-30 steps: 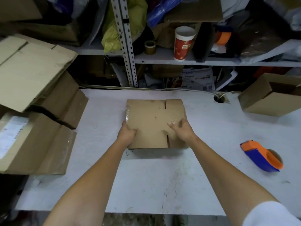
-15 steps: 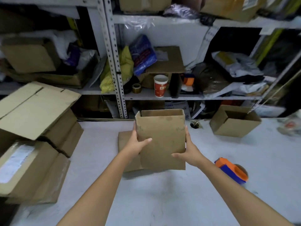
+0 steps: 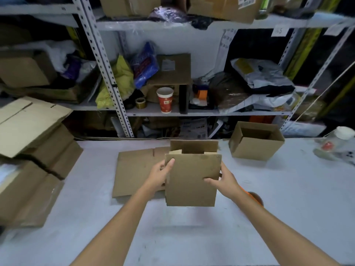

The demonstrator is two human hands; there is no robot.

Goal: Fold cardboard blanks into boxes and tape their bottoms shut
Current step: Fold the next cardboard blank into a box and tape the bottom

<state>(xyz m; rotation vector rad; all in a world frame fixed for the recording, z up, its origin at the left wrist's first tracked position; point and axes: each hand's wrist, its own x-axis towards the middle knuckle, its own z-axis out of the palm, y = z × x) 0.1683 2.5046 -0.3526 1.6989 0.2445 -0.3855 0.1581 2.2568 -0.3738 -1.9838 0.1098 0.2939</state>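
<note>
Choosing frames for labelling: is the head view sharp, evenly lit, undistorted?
Head view: held box fairly sharp; cardboard stack at left smeared; shelf upright bows from the wide lens; dim light, soft shadow on the table under the box.

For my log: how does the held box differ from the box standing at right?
The held box hangs above the table between left hand and right hand; the standing box rests on it, untouched. The held box looks taller, the standing box squatter. Both: brown cardboard, open-topped.
</note>
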